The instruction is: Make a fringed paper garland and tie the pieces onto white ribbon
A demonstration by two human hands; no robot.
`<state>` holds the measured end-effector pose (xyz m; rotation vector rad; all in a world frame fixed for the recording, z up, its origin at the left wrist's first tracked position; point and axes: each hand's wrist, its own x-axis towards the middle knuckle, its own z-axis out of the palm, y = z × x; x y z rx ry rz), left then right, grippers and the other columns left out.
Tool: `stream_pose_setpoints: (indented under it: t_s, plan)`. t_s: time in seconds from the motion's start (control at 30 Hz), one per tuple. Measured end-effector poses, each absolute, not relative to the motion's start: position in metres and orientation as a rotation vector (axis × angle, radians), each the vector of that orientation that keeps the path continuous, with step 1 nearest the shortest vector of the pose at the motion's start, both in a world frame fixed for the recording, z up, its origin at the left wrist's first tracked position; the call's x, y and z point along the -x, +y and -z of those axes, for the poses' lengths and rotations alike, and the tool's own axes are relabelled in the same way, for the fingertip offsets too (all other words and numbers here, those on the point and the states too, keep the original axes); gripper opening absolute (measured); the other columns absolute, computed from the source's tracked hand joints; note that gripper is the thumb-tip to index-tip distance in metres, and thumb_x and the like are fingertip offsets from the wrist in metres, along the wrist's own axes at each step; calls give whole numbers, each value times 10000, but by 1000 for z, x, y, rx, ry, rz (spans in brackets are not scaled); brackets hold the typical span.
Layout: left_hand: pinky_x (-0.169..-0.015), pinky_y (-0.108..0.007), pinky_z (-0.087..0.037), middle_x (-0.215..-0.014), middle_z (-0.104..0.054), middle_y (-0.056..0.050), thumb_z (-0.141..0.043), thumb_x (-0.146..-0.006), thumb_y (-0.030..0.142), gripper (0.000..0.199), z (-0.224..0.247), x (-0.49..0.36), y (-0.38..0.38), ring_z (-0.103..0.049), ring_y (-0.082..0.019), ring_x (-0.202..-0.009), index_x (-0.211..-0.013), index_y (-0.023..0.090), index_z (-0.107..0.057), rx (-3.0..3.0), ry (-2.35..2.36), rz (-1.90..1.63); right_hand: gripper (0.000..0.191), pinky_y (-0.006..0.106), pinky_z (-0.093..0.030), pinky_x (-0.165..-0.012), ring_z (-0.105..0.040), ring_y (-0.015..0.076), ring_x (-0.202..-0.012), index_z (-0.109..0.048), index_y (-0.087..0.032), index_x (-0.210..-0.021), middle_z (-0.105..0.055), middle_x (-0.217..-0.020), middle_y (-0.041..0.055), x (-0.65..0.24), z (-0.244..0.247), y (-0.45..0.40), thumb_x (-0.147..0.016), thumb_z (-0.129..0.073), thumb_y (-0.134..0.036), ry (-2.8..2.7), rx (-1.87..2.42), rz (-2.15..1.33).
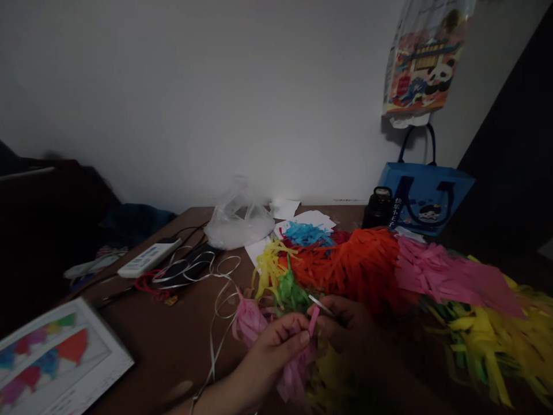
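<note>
Low in the middle of the view, my left hand (pixel 283 343) is closed on a pink paper tassel (pixel 250 320), whose strips hang below and to the left of it. A narrow pink end of the tassel sticks up between my hands. Beside it, my right hand (pixel 345 323) pinches the tip of a thin silvery-white ribbon (pixel 319 304). A long loose length of white ribbon (pixel 216 288) curls over the table to the left, passing near my left wrist. Yellow (pixel 270 268) and green tassels (pixel 294 291) lie just beyond my hands.
Red-orange fringed paper (pixel 363 262), blue tassels (pixel 309 232), pink paper (pixel 458 274) and yellow fringe (pixel 496 340) cover the right side. A clear plastic bag (pixel 239 219), power strip (pixel 149 257), printed box (pixel 64 363), black bottle (pixel 377 208) and blue bag (pixel 427 193) stand around.
</note>
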<state>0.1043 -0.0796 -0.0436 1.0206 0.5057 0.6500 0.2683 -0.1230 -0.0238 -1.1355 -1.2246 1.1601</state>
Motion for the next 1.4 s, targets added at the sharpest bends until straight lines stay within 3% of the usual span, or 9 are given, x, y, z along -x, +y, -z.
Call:
stream_pose_setpoints:
  t_s: [0.37, 0.53, 0.8, 0.93, 1.13, 1.23, 1.4]
  plan:
    - [-580, -210, -362, -630, -542, 27, -755, -712, 539, 392, 43, -103, -82, -451, -114, -605, -723, 167, -632, -1365, 682, -718, 29, 198, -298, -506, -384, 87, -532, -488, -201, -709, -438, -580, -73, -264, 22, -126, -695, -463, -196, -1365, 1161, -1060]
    - [-585, -218, -380, -660, -570, 11, -723, -767, 441, 265, 42, -101, -84, -477, -137, -631, -743, 182, -669, -1525, 755, -800, 53, 211, -269, -497, -382, 93, -527, -463, -210, -695, -409, -574, -74, -263, 24, -128, -735, -436, -188, -1495, 1307, -834]
    - [-610, -228, -402, -694, -604, -12, -711, -778, 424, 244, 48, -98, -82, -502, -158, -664, -733, 189, -663, -1570, 754, -856, 170, 214, -338, -555, -473, 108, -586, -550, -194, -764, -526, -636, -43, -264, 28, -127, -847, -454, -307, -1541, 1214, -930]
    - [-593, -218, -388, -669, -589, 0, -725, -768, 438, 263, 45, -98, -84, -495, -148, -643, -734, 184, -666, -1549, 767, -874, 181, 222, -355, -584, -516, 117, -617, -564, -184, -750, -572, -668, -23, -264, 24, -127, -842, -436, -272, -1555, 1230, -869]
    - [-671, -238, -435, -765, -647, -24, -708, -798, 418, 232, 43, -96, -87, -555, -170, -730, -765, 193, -664, -1561, 708, -884, 231, 213, -340, -548, -474, 112, -579, -593, -181, -729, -531, -615, -39, -268, 26, -127, -868, -491, -334, -1581, 1205, -917]
    - [-669, -236, -425, -757, -641, -24, -713, -797, 410, 228, 45, -96, -86, -540, -163, -722, -763, 188, -673, -1602, 706, -869, 207, 211, -337, -548, -481, 107, -573, -591, -179, -709, -530, -613, -43, -267, 31, -128, -857, -487, -281, -1589, 1241, -838]
    - [-610, -211, -402, -660, -583, 14, -765, -741, 456, 311, 47, -98, -78, -498, -124, -642, -733, 171, -640, -1303, 672, -845, 243, 214, -379, -574, -545, 130, -640, -646, -179, -959, -617, -726, -16, -268, 31, -128, -907, -490, -358, -1485, 1295, -814]
